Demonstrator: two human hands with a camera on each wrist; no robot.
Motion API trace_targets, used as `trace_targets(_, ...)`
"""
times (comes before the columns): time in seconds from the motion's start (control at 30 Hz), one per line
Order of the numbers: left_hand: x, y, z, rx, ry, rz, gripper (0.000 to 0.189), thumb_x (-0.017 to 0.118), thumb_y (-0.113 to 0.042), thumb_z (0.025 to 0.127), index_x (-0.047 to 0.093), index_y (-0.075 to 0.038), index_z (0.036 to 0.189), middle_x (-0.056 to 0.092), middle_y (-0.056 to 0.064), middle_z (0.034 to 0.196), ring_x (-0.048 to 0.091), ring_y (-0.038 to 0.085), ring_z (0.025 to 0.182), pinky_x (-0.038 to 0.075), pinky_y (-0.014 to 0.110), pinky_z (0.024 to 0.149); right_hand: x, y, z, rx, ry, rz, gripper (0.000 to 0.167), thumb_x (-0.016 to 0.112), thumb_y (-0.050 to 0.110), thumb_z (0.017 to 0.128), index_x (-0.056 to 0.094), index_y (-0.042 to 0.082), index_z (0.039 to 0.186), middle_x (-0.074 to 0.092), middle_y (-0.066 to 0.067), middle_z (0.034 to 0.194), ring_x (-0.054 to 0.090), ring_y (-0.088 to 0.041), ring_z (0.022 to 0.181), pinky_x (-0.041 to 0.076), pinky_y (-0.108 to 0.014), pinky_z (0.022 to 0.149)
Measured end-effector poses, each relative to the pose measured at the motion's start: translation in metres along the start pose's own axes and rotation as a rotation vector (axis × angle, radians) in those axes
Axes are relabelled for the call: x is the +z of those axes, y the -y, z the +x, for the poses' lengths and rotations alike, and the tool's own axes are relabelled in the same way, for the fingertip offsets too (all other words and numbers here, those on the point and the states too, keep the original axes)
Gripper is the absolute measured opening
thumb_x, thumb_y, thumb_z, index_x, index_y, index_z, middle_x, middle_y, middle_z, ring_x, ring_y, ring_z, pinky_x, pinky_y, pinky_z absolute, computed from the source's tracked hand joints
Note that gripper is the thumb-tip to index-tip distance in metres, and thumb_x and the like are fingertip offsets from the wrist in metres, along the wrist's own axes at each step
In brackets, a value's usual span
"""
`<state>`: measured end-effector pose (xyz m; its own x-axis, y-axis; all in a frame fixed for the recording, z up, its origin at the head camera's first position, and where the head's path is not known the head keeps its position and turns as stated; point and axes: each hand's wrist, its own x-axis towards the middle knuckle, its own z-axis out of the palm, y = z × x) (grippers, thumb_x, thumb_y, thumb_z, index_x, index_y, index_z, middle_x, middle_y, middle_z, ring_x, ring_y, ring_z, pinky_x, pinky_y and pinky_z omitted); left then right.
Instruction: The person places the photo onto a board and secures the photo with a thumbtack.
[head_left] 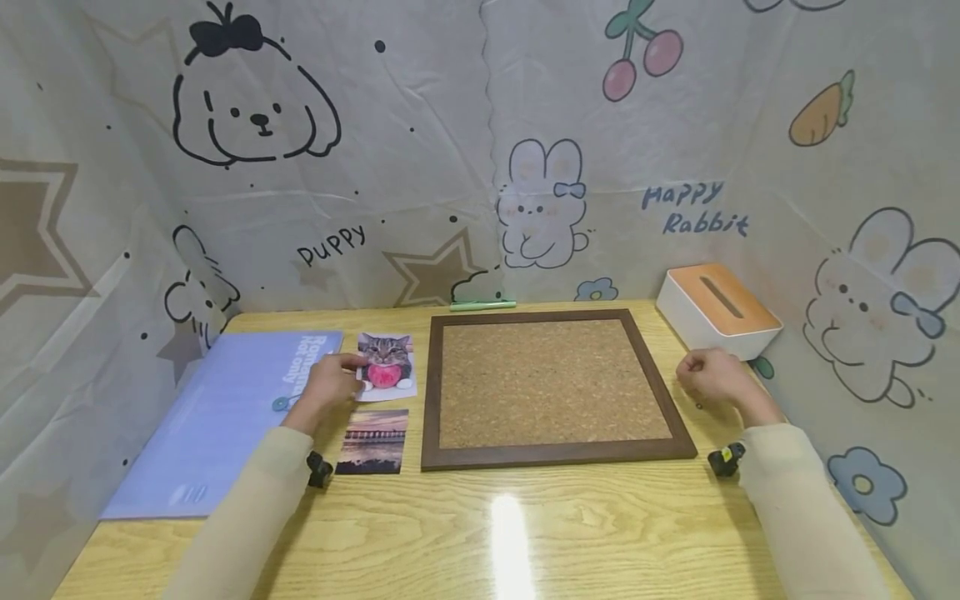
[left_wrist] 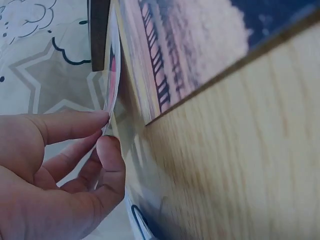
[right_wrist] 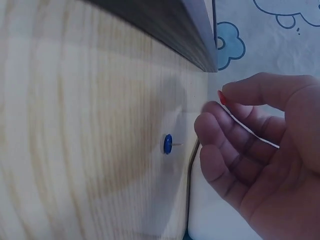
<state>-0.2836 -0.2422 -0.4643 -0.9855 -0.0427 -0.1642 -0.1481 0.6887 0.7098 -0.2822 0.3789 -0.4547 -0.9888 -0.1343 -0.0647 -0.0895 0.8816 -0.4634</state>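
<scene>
My left hand pinches the left edge of a cat photo between thumb and forefinger; the left wrist view shows this photo edge-on. A bridge-at-sunset photo lies just below it. My right hand, right of the brown-framed cork board, pinches a red thumbtack between thumb and forefinger, the other fingers loosely curled. Most of that tack is hidden by the fingertips. Beneath this hand, a blue thumbtack lies on the table with its pin showing.
A lavender folder lies at the left. Behind the board is a green pen. A white tissue box with an orange top stands at the back right. Printed cloth walls surround the wooden table.
</scene>
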Motion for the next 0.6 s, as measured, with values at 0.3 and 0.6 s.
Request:
trace_targets(0.3, -0.011, 0.001, -0.006, -0.004, 0.041, -0.079, 0.050, 0.065, -0.004, 0.088, 0.058, -0.005, 0.138, 0.043, 0.029, 0.150, 0.051, 0.043, 0.123, 0.052, 0.031, 0.071, -0.003, 0.007, 0.000, 0.004, 0.011, 0.053, 0.014, 0.060, 0.018, 0.094, 0.068, 0.006, 0.094, 0.069, -0.007, 0.090, 0.057, -0.020, 0.081, 0.043, -0.029, 0.066)
trace_targets(0.6, -0.018, -0.002, -0.011, -0.010, 0.076, -0.172, 0.048, 0.064, -0.010, 0.094, 0.057, -0.013, 0.142, 0.027, 0.024, 0.162, 0.050, 0.039, 0.125, 0.051, 0.033, 0.068, -0.005, 0.015, -0.001, 0.014, 0.045, 0.173, 0.016, 0.061, 0.019, 0.098, 0.066, 0.004, 0.097, 0.071, -0.014, 0.100, 0.068, -0.023, 0.086, 0.054, -0.033, 0.073)
